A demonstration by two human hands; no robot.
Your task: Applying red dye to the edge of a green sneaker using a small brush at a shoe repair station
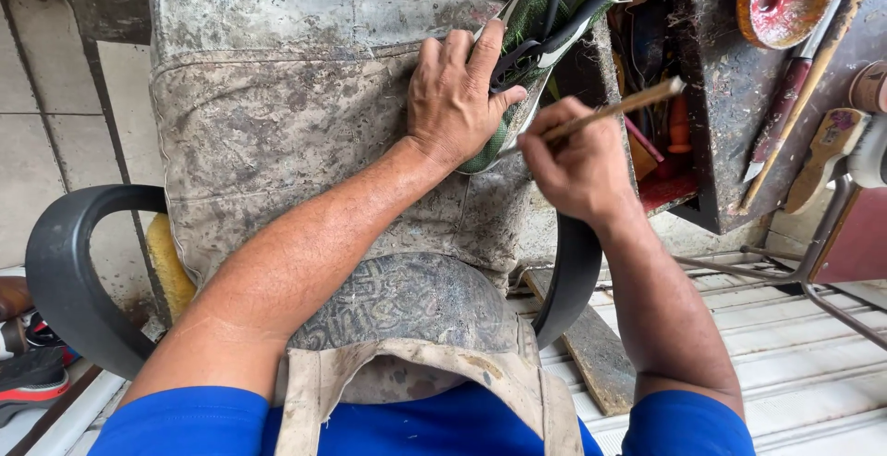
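The left hand [457,96] lies palm down, fingers spread and pressing, on a green shoe with black and white trim [536,40] that rests on the stained work apron [277,114] over the person's lap. The right hand [577,165], just to the right and slightly nearer, pinches a thin wooden stick [610,112] between clenched fingers. The stick's long axis runs from far right down to near left, its lower tip meeting the shoe's edge right beside the left thumb. A cluttered tool bench [739,96] stands to the right.
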